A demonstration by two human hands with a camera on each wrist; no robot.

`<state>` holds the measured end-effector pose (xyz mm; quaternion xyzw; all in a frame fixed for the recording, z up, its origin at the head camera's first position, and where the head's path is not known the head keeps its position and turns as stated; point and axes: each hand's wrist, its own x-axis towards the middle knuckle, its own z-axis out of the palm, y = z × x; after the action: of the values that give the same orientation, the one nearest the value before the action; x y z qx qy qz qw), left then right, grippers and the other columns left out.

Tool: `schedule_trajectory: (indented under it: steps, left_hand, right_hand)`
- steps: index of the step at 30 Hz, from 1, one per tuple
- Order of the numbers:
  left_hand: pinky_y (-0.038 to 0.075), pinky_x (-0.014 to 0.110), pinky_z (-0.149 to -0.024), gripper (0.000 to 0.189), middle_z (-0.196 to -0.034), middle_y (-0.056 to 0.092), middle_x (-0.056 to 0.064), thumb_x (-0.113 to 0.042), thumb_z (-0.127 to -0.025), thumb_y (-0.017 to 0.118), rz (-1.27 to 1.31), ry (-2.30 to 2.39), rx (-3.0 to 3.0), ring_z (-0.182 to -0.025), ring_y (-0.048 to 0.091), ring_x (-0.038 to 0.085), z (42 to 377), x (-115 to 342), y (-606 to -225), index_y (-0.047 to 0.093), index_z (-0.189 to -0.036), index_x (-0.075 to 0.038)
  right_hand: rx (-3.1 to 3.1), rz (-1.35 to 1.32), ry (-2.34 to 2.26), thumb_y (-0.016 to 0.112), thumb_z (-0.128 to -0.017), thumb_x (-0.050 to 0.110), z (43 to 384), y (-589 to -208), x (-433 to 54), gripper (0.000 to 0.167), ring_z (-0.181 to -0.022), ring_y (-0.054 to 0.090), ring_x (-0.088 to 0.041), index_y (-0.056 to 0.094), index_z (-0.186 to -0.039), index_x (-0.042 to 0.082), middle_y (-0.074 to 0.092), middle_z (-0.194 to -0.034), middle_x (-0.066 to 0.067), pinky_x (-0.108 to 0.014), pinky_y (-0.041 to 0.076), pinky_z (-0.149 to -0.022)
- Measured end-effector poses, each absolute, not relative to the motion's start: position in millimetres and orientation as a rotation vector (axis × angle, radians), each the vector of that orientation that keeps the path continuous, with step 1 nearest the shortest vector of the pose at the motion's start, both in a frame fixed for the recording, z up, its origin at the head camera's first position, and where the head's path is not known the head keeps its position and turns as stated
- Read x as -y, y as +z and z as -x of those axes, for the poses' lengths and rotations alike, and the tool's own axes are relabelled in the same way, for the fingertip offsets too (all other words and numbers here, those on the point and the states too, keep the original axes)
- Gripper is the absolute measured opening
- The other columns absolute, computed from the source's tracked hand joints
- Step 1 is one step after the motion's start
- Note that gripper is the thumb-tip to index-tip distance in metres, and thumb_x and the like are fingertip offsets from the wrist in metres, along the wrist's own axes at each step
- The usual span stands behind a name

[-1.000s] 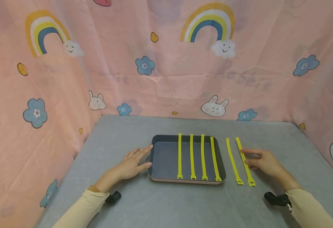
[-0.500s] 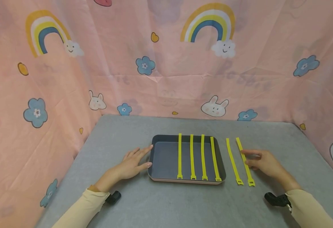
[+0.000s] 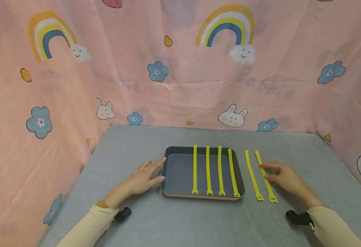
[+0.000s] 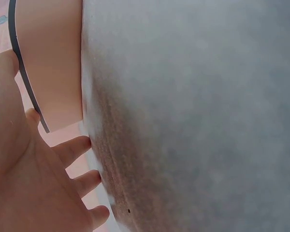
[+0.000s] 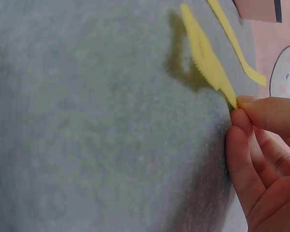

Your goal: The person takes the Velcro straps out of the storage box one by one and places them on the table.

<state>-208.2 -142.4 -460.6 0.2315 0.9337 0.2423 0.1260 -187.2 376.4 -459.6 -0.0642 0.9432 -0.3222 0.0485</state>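
A dark-lined baking tray (image 3: pixel 180 171) with a pinkish outside stands on the table, and several yellow cable straps (image 3: pixel 195 171) lie lengthwise across its right part. My left hand (image 3: pixel 143 178) rests at the tray's left side, fingers extended, thumb and fingertip at the rim; in the left wrist view the tray wall (image 4: pixel 50 63) shows beside them. To the right of the tray, my right hand (image 3: pixel 283 175) pinches the outermost yellow cable strap (image 3: pixel 268 187) between thumb and fingers. In the right wrist view this strap (image 5: pixel 208 63) casts a shadow on the table below it.
Another yellow cable strap (image 3: pixel 252 175) lies between the tray and the right hand, its slotted end toward me. A grey table (image 3: pixel 180 223) carries everything. Pink printed cloth (image 3: pixel 180 96) hangs behind and at both sides.
The right hand has shifted slightly to the left, and the far end of its strap has come a little nearer. The left hand and the tray have stayed in place.
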Motion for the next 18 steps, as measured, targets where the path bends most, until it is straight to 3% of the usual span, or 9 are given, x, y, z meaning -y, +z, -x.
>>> schedule_trajectory:
  steps: [12,18]
  left_hand:
    - [0.006,0.070,-0.118,0.071,-0.164,0.029,0.004,-0.054,-0.100,0.048,-0.678,0.709,-2.726,-0.153,0.014,0.043,208.5,142.1,-463.3,0.014,-0.159,-0.036]
    - [0.007,0.071,-0.117,0.070,-0.164,0.029,0.005,-0.054,-0.100,0.047,-0.688,0.718,-2.728,-0.153,0.014,0.044,208.9,142.6,-464.4,0.015,-0.159,-0.036]
  right_hand:
    - [-2.826,0.146,-1.075,0.068,-0.092,0.014,186.1,-462.8,-379.2,0.047,-0.070,0.063,-0.004,0.057,-0.135,-0.003,0.052,-0.137,-0.031,-0.026,0.054,-0.061]
    - [-2.873,0.062,-1.141,0.064,-0.096,0.019,186.1,-458.1,-374.1,0.045,-0.069,0.064,-0.006,0.056,-0.134,-0.004,0.063,-0.116,-0.025,-0.027,0.055,-0.059]
